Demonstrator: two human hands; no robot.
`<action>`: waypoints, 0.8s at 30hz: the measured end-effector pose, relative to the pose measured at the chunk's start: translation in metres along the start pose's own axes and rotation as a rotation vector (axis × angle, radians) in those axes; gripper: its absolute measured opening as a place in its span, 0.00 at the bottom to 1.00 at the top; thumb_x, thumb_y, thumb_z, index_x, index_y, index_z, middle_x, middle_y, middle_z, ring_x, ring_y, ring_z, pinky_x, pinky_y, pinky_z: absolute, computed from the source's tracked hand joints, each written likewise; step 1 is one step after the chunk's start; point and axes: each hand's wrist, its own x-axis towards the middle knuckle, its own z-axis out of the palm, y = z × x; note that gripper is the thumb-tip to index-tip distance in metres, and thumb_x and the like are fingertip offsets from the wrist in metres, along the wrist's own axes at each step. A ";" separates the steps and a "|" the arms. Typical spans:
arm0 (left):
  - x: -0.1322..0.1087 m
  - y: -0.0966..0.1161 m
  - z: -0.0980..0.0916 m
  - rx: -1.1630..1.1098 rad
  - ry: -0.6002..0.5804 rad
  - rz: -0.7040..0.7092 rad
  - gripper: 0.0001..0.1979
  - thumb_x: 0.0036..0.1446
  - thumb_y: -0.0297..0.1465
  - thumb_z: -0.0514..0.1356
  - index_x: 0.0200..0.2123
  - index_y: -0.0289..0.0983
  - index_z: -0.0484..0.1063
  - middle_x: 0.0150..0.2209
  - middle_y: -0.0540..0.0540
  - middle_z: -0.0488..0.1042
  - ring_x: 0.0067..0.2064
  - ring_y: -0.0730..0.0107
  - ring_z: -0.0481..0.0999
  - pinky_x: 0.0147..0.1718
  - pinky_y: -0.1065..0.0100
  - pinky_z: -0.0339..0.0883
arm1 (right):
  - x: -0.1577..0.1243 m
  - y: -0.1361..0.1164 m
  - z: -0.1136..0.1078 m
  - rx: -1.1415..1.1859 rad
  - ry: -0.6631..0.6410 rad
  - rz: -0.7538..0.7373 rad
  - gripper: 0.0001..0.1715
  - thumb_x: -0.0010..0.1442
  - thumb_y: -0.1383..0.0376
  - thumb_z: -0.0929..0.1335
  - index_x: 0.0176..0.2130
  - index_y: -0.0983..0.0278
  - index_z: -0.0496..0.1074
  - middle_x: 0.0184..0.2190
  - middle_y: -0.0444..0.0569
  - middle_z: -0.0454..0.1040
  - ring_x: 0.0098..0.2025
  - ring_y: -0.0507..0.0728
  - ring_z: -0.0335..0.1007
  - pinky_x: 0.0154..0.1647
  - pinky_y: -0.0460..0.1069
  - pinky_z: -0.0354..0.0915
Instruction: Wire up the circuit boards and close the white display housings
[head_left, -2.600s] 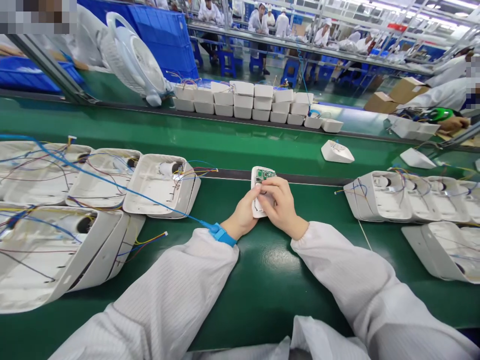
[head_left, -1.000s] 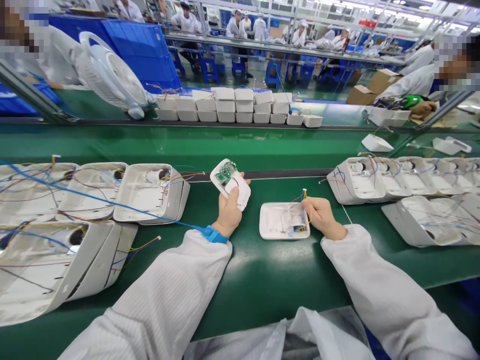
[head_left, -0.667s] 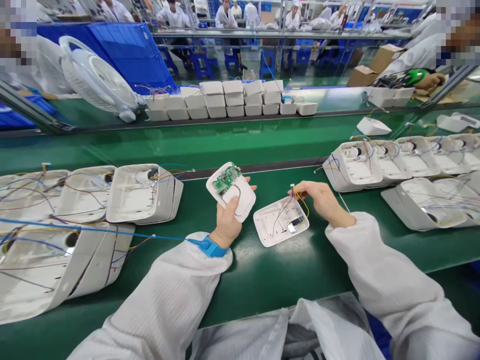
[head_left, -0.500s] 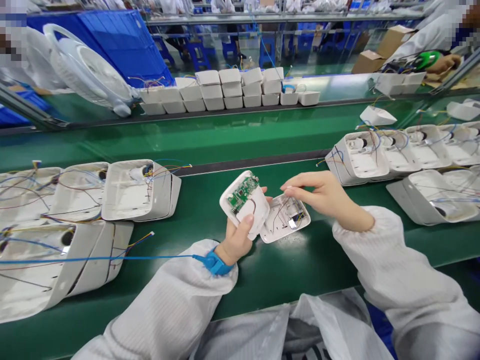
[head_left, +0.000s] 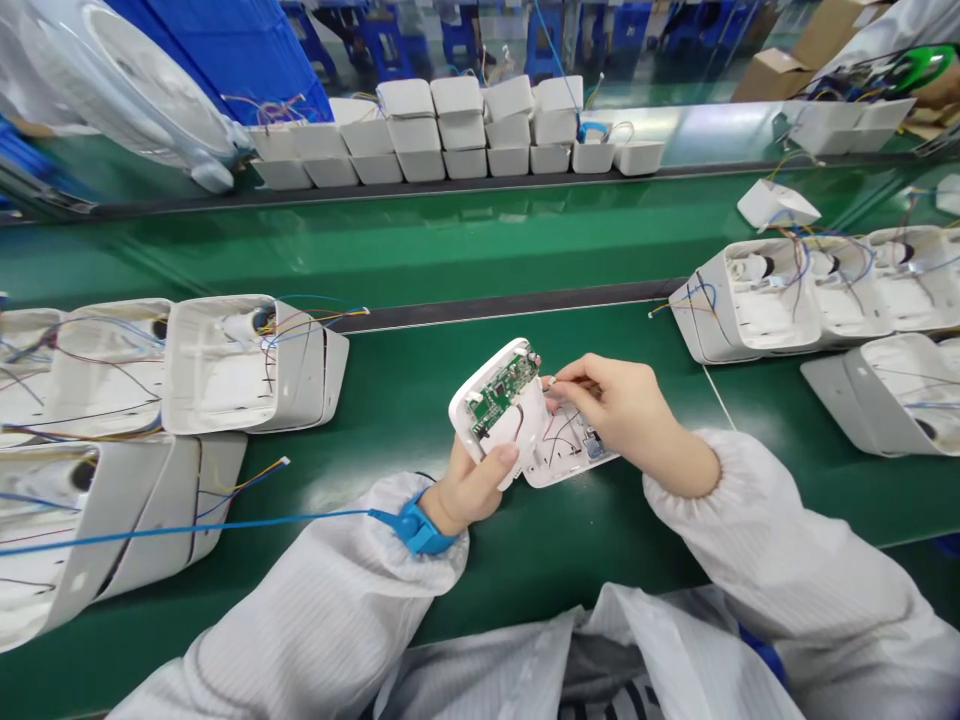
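Observation:
My left hand [head_left: 471, 488] grips a white plastic cover [head_left: 531, 428], tilted up off the bench, with its thumb on the inner face. A green circuit board [head_left: 496, 394] is fixed in that cover, and a short dark wire runs down from it. Between thumb and forefinger, my right hand [head_left: 621, 408] pinches a small white wire connector [head_left: 550, 381] close to the board's right edge. Below lies a second white shell [head_left: 559, 466] with thin wires and small parts inside, partly hidden by the cover and my right hand.
White housings with wires stand in rows at left [head_left: 225, 385] and right [head_left: 772, 310]. Stacked white boxes [head_left: 465, 130] line the far ledge beside a pale fan [head_left: 142, 75]. A blue wrist-strap cord [head_left: 225, 527] stretches left from my left wrist across the housings.
My right hand has moved left and down to the board's edge, and a connector now shows in its fingertips. The left hand still holds the cover. The camera view has tilted down.

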 end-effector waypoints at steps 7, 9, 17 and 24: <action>0.002 0.003 0.000 -0.027 -0.028 0.020 0.26 0.54 0.45 0.63 0.52 0.35 0.74 0.52 0.37 0.78 0.61 0.42 0.69 0.64 0.45 0.58 | -0.002 0.004 0.000 -0.468 0.097 -0.346 0.16 0.69 0.65 0.65 0.30 0.64 0.75 0.29 0.47 0.80 0.30 0.54 0.75 0.31 0.49 0.63; 0.003 0.004 0.000 -0.045 -0.048 -0.006 0.27 0.54 0.46 0.63 0.51 0.34 0.74 0.53 0.36 0.77 0.61 0.41 0.70 0.63 0.44 0.59 | -0.001 0.002 -0.002 -0.466 0.097 -0.330 0.15 0.69 0.65 0.64 0.31 0.65 0.74 0.28 0.46 0.79 0.29 0.54 0.74 0.30 0.49 0.61; 0.002 -0.002 0.001 0.083 -0.067 0.074 0.29 0.58 0.42 0.63 0.61 0.40 0.68 0.62 0.41 0.69 0.64 0.45 0.66 0.66 0.47 0.56 | -0.005 -0.015 0.000 -0.275 -0.022 -0.298 0.17 0.71 0.60 0.62 0.33 0.64 0.71 0.28 0.44 0.77 0.28 0.52 0.72 0.31 0.48 0.61; 0.002 -0.002 -0.001 0.228 -0.089 0.096 0.27 0.61 0.42 0.61 0.60 0.39 0.67 0.61 0.41 0.70 0.64 0.47 0.66 0.66 0.48 0.55 | -0.010 -0.019 0.005 -0.322 -0.011 -0.224 0.16 0.71 0.60 0.62 0.32 0.63 0.70 0.28 0.45 0.77 0.30 0.54 0.73 0.31 0.48 0.60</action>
